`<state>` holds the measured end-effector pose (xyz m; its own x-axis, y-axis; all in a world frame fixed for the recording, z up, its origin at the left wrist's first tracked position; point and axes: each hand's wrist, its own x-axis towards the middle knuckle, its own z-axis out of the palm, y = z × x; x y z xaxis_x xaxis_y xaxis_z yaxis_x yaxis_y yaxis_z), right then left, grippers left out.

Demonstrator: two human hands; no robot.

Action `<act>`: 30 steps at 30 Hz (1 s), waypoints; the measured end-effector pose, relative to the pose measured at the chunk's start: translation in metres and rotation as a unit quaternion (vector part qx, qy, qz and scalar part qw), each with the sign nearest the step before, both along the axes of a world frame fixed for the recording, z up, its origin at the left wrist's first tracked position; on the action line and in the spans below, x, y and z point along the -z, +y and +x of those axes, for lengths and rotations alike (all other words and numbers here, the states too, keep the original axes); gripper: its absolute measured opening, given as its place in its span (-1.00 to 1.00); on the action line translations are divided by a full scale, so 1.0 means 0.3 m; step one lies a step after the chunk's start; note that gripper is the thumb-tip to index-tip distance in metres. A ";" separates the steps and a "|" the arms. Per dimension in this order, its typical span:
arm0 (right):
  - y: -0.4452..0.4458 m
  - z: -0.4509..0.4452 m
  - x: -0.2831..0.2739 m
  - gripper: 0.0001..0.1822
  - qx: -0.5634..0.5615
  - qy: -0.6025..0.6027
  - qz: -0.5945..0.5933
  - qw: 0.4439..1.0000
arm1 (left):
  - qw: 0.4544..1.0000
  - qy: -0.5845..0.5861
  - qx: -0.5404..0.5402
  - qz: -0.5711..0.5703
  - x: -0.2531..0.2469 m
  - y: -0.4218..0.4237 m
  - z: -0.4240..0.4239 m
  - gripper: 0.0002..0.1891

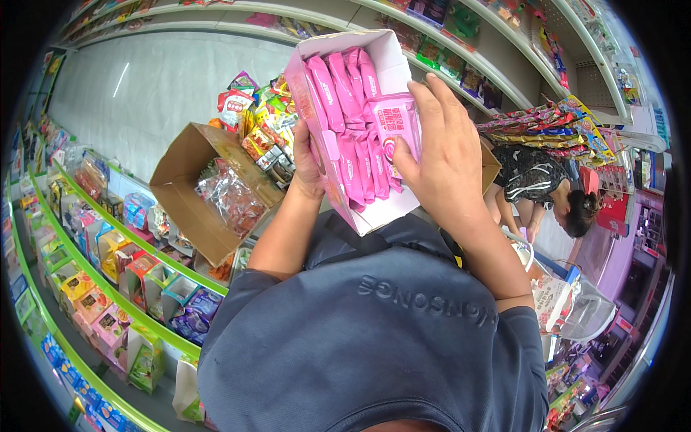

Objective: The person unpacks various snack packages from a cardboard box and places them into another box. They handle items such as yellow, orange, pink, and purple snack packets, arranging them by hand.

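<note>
A pink-and-white cardboard display box (378,216) is held up in front of my chest, its open top facing me. Two rows of pink snack packets (345,97) stand on edge inside it. My left hand (307,167) grips the box's left wall, with the thumb on the outside near the rim. On the right, my right hand (440,146) has its thumb on the face of one pink packet (397,127) and its fingers beyond the packet's far edge. That packet lies flat over the right ends of the rows and bears printed writing.
Left of the box stands an open brown carton (183,162) holding clear plastic packaging (232,194). Assorted snack packets (270,124) are heaped beside it. Stocked shelves with green edges (135,302) curve along the left. Another person (540,183) crouches at the right near hanging packets (561,129).
</note>
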<state>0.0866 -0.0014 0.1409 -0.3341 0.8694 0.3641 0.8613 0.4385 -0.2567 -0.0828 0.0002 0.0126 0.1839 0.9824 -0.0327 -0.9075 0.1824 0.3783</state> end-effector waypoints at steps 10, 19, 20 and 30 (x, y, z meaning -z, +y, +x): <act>-0.012 -0.011 0.008 -0.01 -0.013 -0.056 -0.035 0.998 | 1.000 -0.015 -0.002 -0.018 0.047 0.002 -0.011 -0.03; -0.011 -0.022 0.010 0.09 -0.009 -0.045 -0.055 0.997 | 1.000 -0.012 0.000 -0.018 0.043 0.003 -0.010 -0.03; -0.012 -0.026 0.009 0.11 -0.007 -0.054 -0.055 0.997 | 1.000 -0.015 0.001 -0.016 0.043 0.002 -0.009 -0.03; -0.024 -0.023 0.020 0.19 -0.017 -0.027 -0.080 0.996 | 1.000 -0.022 -0.002 -0.006 0.058 0.004 0.005 0.00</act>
<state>0.0798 -0.0086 0.1349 -0.3796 0.9028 0.2022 0.8613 0.4246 -0.2791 -0.0812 0.0014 -0.0049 0.1807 0.9828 -0.0367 -0.9243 0.1825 0.3353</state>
